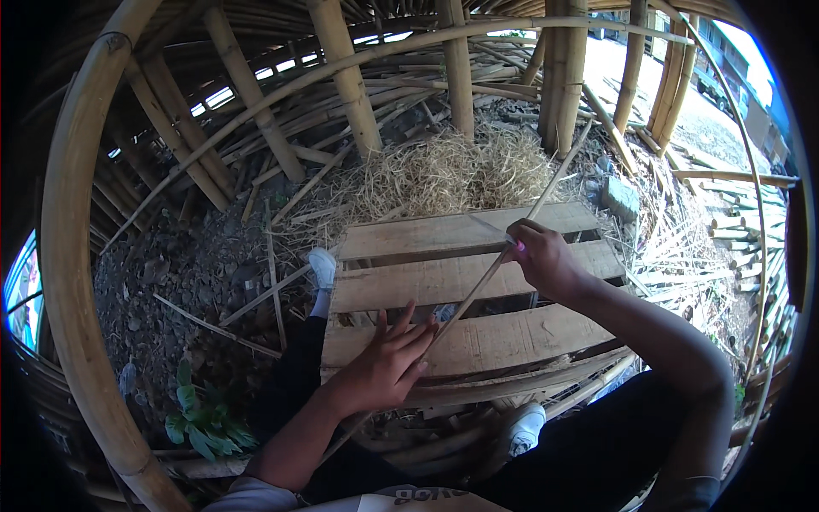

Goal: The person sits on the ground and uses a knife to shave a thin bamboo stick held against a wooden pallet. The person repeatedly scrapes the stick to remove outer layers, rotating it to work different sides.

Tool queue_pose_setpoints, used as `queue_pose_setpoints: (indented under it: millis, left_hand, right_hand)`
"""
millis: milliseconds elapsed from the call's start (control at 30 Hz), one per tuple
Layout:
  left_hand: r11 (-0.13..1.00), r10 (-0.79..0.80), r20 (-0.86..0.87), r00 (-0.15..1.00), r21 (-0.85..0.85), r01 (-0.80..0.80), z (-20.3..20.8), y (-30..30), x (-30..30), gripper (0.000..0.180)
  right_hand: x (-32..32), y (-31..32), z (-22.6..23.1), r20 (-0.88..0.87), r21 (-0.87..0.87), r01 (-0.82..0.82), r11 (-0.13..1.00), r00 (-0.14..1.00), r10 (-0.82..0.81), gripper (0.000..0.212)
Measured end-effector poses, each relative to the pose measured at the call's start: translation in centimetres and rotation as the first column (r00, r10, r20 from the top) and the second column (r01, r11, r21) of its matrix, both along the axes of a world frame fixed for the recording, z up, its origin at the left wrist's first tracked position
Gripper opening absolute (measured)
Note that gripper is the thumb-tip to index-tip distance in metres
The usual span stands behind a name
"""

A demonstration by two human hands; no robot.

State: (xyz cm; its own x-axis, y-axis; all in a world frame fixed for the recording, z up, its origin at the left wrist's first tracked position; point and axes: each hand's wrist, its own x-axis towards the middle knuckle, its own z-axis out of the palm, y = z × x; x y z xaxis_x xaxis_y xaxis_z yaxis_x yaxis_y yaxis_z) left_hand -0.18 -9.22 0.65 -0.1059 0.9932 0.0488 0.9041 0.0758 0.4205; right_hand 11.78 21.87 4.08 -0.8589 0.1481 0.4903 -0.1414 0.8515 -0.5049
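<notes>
A long, thin bamboo strip [476,293] slants across a low slatted wooden bench in front of me, from the upper right down toward my lap. My right hand [543,260] is closed around its upper part. Something small and pink shows at the thumb, and a thin blade-like shape [488,229] juts out to the left; I cannot make out its kind. Lower down, my left hand [386,363] has the strip between thumb and forefinger, its other fingers spread over the nearest boards. The strip's lower end runs on behind my left wrist.
The wooden bench [461,341] has gaps between its boards. Beyond it lies a heap of pale shavings [452,175] against bamboo posts [345,77]. A grey block [621,198] sits at the right. A thick bamboo pole [72,247] curves along the left, near a green plant [205,418].
</notes>
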Motion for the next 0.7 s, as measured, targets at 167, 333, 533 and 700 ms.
queue_pose_setpoints:
  millis: [167, 333, 533, 700]
  left_hand:
    - [0.996, 0.086, 0.048, 0.995, -0.016, -0.086, -0.3, 0.0, 0.3, 0.054]
    - [0.984, 0.175, 0.189, 0.966, -0.008, -0.177, -2.4, 0.2, 0.6, 0.051]
    - [0.952, 0.269, 0.181, 0.946, 0.099, -0.29, -3.3, 1.2, 0.6, 0.047]
    - [0.931, 0.309, 0.223, 0.925, 0.129, -0.342, -3.1, 1.6, 1.6, 0.042]
  right_hand:
    - [-2.1, 0.5, -2.9, 0.078, -0.06, -0.02, 0.998, 0.997, 0.025, 0.01]
    - [-2.4, -0.2, -3.4, 0.035, -0.005, -0.094, 0.996, 0.995, 0.094, 0.015]
    - [-2.5, 0.6, -1.9, 0.081, 0.175, 0.075, 0.982, 0.993, -0.09, 0.022]
    - [-1.6, 0.4, -1.6, 0.244, 0.143, 0.176, 0.974, 0.947, -0.207, 0.036]
